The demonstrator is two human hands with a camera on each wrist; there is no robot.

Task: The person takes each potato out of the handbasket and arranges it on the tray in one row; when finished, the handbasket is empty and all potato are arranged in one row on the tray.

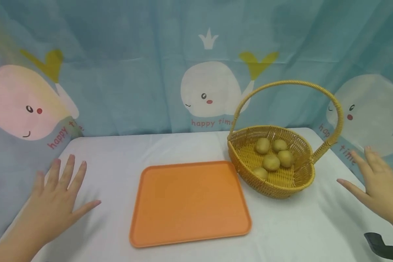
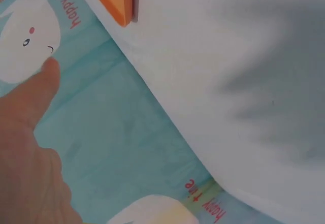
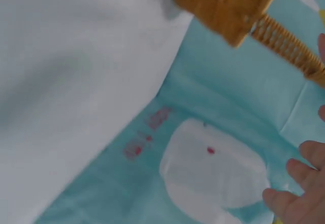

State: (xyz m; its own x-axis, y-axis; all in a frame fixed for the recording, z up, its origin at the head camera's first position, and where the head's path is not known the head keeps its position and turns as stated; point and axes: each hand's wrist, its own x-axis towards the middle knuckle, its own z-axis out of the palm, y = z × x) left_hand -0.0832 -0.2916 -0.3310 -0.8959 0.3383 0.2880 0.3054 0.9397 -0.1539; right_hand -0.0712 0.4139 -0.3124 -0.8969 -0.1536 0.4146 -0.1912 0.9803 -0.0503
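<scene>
My left hand (image 1: 55, 200) is held over the left side of the white table, fingers spread and holding nothing. At the right edge, my right hand (image 1: 378, 185) hovers with spread fingers, also holding nothing. Between them lies an orange rectangular tray (image 1: 190, 203) with a bare surface. Behind and right of it stands a woven wicker basket (image 1: 275, 193) with a tall arched handle. Several round, yellowish-brown fruits or potatoes (image 1: 271, 162) lie inside. In the right wrist view the basket (image 3: 218, 5) shows at the top, apart from the fingers.
A blue curtain (image 1: 134, 72) printed with whales hangs behind the table and along its sides. White cloth (image 1: 111, 153) covers the table. A black strap-like piece (image 1: 381, 247) shows by the right wrist, at the lower right.
</scene>
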